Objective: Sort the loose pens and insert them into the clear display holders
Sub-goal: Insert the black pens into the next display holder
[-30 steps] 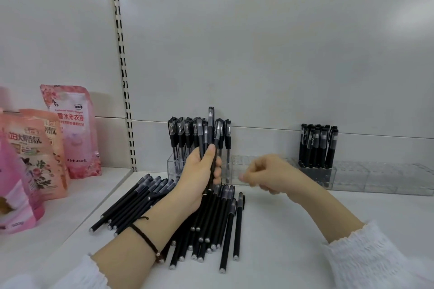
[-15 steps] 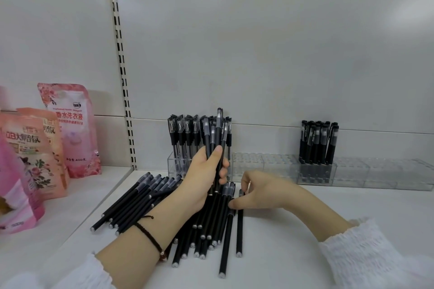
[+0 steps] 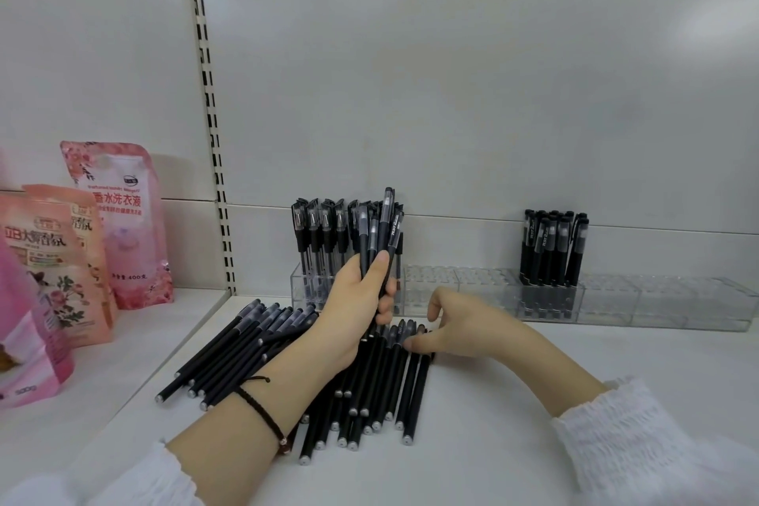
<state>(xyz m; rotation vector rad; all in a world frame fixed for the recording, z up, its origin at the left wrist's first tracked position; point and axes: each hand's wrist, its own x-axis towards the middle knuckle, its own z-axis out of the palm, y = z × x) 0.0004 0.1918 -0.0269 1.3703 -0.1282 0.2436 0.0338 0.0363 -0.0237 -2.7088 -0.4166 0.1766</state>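
Observation:
Many loose black pens [image 3: 371, 386] lie in a pile on the white shelf. My left hand [image 3: 361, 300] grips a small bundle of black pens [image 3: 380, 230] upright in front of the left clear holder [image 3: 302, 288], which stands full of pens. My right hand [image 3: 456, 322] reaches down to the pile, its thumb and fingers pinching the cap end of a pen lying there. A long clear holder [image 3: 657, 300] runs along the back wall to the right; one of its compartments holds a cluster of upright black pens [image 3: 552, 246].
Pink refill pouches [image 3: 117, 222] stand on the neighbouring shelf at the left, beyond a slotted upright rail [image 3: 209, 111]. The white back panel rises behind the holders. Bare shelf [image 3: 513, 423] lies right of the pile.
My right hand dropped from in front of the holder down onto the pen pile. The left hand kept its bundle upright and shifted a little to the right.

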